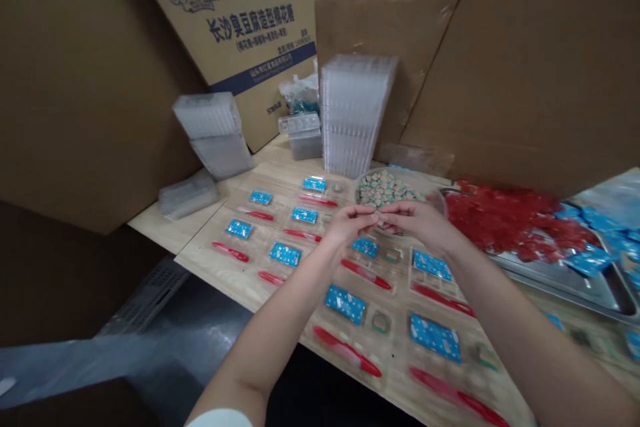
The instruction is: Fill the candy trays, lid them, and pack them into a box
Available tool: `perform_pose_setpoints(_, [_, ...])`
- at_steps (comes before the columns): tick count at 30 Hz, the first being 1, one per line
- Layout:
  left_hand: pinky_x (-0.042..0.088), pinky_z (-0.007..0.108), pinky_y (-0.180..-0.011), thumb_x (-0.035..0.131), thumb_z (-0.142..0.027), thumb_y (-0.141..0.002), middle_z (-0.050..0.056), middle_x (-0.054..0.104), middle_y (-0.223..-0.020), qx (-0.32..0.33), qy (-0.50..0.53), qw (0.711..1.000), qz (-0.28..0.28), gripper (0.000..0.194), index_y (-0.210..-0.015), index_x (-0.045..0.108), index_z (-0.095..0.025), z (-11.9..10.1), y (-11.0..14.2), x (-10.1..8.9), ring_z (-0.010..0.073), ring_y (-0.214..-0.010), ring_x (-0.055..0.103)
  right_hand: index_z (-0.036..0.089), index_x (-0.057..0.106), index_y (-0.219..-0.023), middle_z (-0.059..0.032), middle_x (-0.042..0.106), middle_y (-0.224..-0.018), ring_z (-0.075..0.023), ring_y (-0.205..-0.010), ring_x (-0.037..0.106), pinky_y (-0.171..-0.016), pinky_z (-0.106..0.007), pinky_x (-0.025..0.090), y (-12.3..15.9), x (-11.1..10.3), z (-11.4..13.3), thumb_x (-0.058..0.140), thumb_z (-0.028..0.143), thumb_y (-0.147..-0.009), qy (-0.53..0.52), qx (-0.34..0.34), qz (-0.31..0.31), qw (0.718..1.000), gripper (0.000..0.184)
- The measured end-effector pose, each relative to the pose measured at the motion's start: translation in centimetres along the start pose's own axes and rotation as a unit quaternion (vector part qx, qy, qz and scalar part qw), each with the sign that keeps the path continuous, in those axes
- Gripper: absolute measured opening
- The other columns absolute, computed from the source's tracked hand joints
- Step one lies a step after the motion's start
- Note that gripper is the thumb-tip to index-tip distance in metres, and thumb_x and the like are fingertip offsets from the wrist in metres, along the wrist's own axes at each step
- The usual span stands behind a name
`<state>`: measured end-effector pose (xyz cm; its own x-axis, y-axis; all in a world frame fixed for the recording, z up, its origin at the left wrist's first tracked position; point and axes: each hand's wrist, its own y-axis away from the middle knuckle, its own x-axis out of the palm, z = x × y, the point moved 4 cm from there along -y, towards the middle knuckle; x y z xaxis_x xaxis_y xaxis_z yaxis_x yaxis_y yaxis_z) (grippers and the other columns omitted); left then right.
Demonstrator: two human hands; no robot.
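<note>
My left hand (346, 225) and my right hand (417, 220) meet fingertip to fingertip over the table, both closed in a pinch. Between them is a small beige-and-green piece (379, 217), partly covered by the fingers. Just behind the hands, a clear round bowl (443, 207) holds many similar pieces (383, 188). Below and around my arms lie rows of clear plastic trays. Each tray in plain view carries a blue dotted packet (346, 304) and a red, pen-shaped item (347, 351); several also hold a beige-and-green piece (381, 321). My forearms hide some trays.
On the right, a metal tray (613, 297) bears a heap of red items (520, 220) and blue packets (590, 260). Stacks of clear plastic trays (355, 113) stand at the back, with others (215, 133) at the left. Cardboard boxes (530, 73) wall in the table (200, 257).
</note>
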<state>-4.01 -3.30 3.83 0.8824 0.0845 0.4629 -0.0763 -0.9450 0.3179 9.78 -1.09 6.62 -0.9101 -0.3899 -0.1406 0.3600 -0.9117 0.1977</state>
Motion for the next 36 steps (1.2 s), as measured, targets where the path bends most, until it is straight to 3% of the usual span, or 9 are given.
perform_pose_setpoints(3, [0.051, 0.030, -0.076, 0.079, -0.017, -0.059, 0.004, 0.069, -0.073, 0.027, -0.049, 0.998, -0.013, 0.023, -0.078, 0.067, -0.012, -1.8, 1.6, -3.4, 0.0123, -0.066, 0.065, 0.018, 0.069, -0.076, -0.0025, 0.071, -0.072, -0.0134, -0.066, 0.065, -0.065, -0.027, 0.055, -1.0, 3.4, 0.6, 0.069, 0.025, -0.069, -0.015, 0.018, 0.038, 0.999, 0.010])
perform_pose_setpoints(8, [0.049, 0.029, -0.073, 0.076, -0.021, -0.062, 0.001, 0.067, -0.073, 0.110, -0.185, 0.972, -0.094, 0.029, -0.089, 0.068, -0.015, -5.8, 4.5, -12.4, 0.0131, -0.068, 0.062, 0.018, 0.069, -0.074, -0.0016, 0.071, -0.066, -0.0124, -0.058, 0.064, -0.055, -0.023, 0.052, -2.3, 10.3, 0.0, 0.062, 0.020, -0.075, 0.076, 0.010, 0.013, 0.997, 0.008])
perform_pose_setpoints(10, [0.048, 0.028, -0.075, 0.075, -0.020, -0.063, 0.002, 0.067, -0.077, 0.139, -0.239, 0.953, -0.126, 0.024, -0.085, 0.069, -0.016, -6.6, 6.1, -15.4, 0.0140, -0.072, 0.061, 0.018, 0.070, -0.071, -0.0002, 0.070, -0.062, -0.0122, -0.054, 0.062, -0.048, -0.021, 0.047, -2.1, 12.7, -1.0, 0.064, 0.020, -0.072, 0.118, 0.006, 0.014, 0.993, 0.006])
perform_pose_setpoints(12, [0.048, 0.029, -0.076, 0.073, -0.019, -0.063, 0.003, 0.068, -0.081, 0.148, -0.284, 0.938, -0.134, 0.019, -0.082, 0.069, -0.017, -6.4, 7.6, -17.4, 0.0159, -0.076, 0.062, 0.019, 0.070, -0.067, 0.0006, 0.070, -0.061, -0.0133, -0.055, 0.062, -0.047, -0.021, 0.043, -1.5, 14.4, -2.2, 0.066, 0.019, -0.068, 0.173, 0.001, 0.003, 0.985, 0.004])
perform_pose_setpoints(19, [0.050, 0.033, -0.080, 0.065, -0.015, -0.068, 0.005, 0.070, -0.086, 0.142, -0.353, 0.919, -0.100, 0.015, -0.082, 0.068, -0.017, -2.8, 9.3, -18.6, 0.0193, -0.081, 0.064, 0.022, 0.072, -0.076, -0.0022, 0.072, -0.075, -0.0193, -0.072, 0.065, -0.066, -0.030, 0.046, 0.5, 16.4, -3.2, 0.060, 0.016, -0.074, 0.336, -0.062, -0.039, 0.939, 0.014])
perform_pose_setpoints(24, [0.052, 0.033, -0.079, 0.061, -0.013, -0.070, 0.005, 0.070, -0.087, 0.153, -0.363, 0.914, -0.098, 0.016, -0.084, 0.067, -0.018, -2.3, 9.1, -19.1, 0.0190, -0.082, 0.065, 0.022, 0.072, -0.080, -0.0049, 0.070, -0.081, -0.0215, -0.081, 0.061, -0.079, -0.034, 0.044, 1.1, 16.7, -2.9, 0.058, 0.016, -0.077, 0.406, -0.135, -0.044, 0.903, 0.016])
perform_pose_setpoints(31, [0.053, 0.032, -0.078, 0.060, -0.012, -0.069, 0.005, 0.069, -0.088, 0.163, -0.370, 0.909, -0.101, 0.018, -0.085, 0.066, -0.018, -2.2, 9.2, -19.3, 0.0182, -0.082, 0.066, 0.023, 0.071, -0.078, -0.0074, 0.061, -0.083, -0.0234, -0.085, 0.052, -0.077, -0.035, 0.043, 1.4, 17.0, -3.1, 0.057, 0.016, -0.078, 0.451, -0.190, -0.078, 0.869, 0.015])
perform_pose_setpoints(36, [0.053, 0.032, -0.077, 0.061, -0.013, -0.070, 0.005, 0.069, -0.089, 0.170, -0.382, 0.903, -0.097, 0.018, -0.087, 0.065, -0.017, -2.0, 9.1, -19.5, 0.0180, -0.083, 0.066, 0.022, 0.069, -0.076, -0.0092, 0.060, -0.083, -0.0253, -0.085, 0.049, -0.076, -0.036, 0.041, 1.4, 17.3, -2.6, 0.053, 0.018, -0.082, 0.507, -0.212, -0.053, 0.834, 0.017])
